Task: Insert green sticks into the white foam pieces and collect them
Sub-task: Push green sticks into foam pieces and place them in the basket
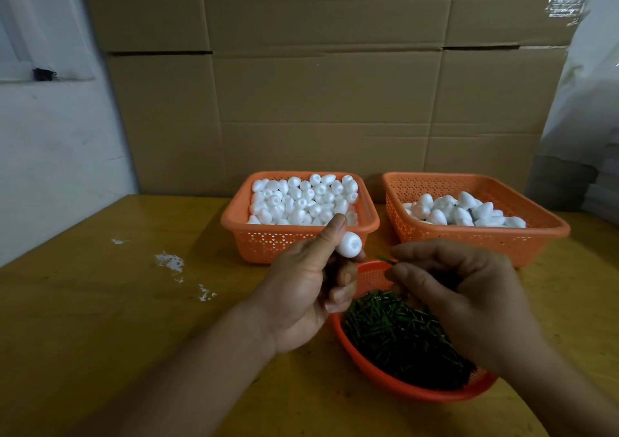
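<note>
1. Fingers: right-hand fingertips (398,270) pinch one thin dark-green stick (385,259); left-hand fingers (338,232) and thumb curl round a small white egg-shaped foam piece (349,243), so both hands are closed on sth.
2. Right hand (469,296) hovers over the shallow orange plastic bowl (368,366), nearest the viewer, which holds a heap of loose green sticks (402,336). Left hand (301,292) sits just beside it, to the left.
3. Held stick: only a short tip shows past the fingers. Long axis runs roughly left-right, free end pointing left & slightly up toward the foam piece, close to it but not yet touching.
4. Foam piece: rounder end faces the stick/camera; can't tell if there's a pre-made hole.
5. Handling (judgement): foam is prob. v. light, soft, dents easily, so hold it round the sides w/ light pressure, not squeezed. Stick looks stiff but thin; grip close to the tip so it doesn't bend or slip on pushing in.
6. Further back on the yellow-brown wooden table (134,302): orange perforated basket at left (294,240) full of plain foam pieces; orange perforated basket at right (475,235) partly filled, prob. the finished ones.
7. Behind: brown cardboard wall (318,84).
</note>
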The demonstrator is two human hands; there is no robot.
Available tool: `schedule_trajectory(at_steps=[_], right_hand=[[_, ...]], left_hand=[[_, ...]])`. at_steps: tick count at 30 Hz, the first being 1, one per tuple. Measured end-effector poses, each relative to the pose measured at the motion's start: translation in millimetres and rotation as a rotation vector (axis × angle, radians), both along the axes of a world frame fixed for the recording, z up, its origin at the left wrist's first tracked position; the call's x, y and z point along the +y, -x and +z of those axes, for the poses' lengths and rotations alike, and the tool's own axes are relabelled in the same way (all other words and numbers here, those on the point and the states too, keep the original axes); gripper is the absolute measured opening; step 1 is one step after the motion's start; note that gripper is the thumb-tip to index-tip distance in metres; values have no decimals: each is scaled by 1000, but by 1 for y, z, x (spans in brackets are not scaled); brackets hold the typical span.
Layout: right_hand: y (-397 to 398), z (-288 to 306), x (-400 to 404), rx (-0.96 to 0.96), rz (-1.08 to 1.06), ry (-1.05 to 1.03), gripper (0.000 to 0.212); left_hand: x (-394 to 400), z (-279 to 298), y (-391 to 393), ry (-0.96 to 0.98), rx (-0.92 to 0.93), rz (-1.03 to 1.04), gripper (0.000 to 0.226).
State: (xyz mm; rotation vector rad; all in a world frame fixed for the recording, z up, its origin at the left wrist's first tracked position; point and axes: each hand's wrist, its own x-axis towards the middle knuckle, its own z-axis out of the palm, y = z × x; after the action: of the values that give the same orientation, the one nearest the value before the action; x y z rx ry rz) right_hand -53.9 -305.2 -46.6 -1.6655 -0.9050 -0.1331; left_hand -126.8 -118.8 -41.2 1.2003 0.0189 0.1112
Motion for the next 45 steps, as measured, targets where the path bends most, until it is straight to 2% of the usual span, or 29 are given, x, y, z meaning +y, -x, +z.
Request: schedule_trajectory(at_steps=[4, 14, 18, 25, 38, 45], right_hand=[[9, -1, 6, 97, 105, -120, 27], [17, -3, 11, 63, 156, -117, 16], [17, -3, 11, 19, 123, -82, 15], [21, -1, 10, -184, -17, 32, 15], [25, -3, 11, -280, -121, 72, 8], [28, -6, 14, -280, -142, 75, 8]], left_hand=[[-2, 0, 1, -24, 35, 32, 46], [-3, 0, 2, -102, 18, 3, 48], [-3, -1, 2, -116, 14, -1, 46], [-6, -3, 2, -189, -20, 61, 45], [-8, -7, 0, -298, -78, 122, 38], [-7, -11, -1, -369, -119, 141, 57]])
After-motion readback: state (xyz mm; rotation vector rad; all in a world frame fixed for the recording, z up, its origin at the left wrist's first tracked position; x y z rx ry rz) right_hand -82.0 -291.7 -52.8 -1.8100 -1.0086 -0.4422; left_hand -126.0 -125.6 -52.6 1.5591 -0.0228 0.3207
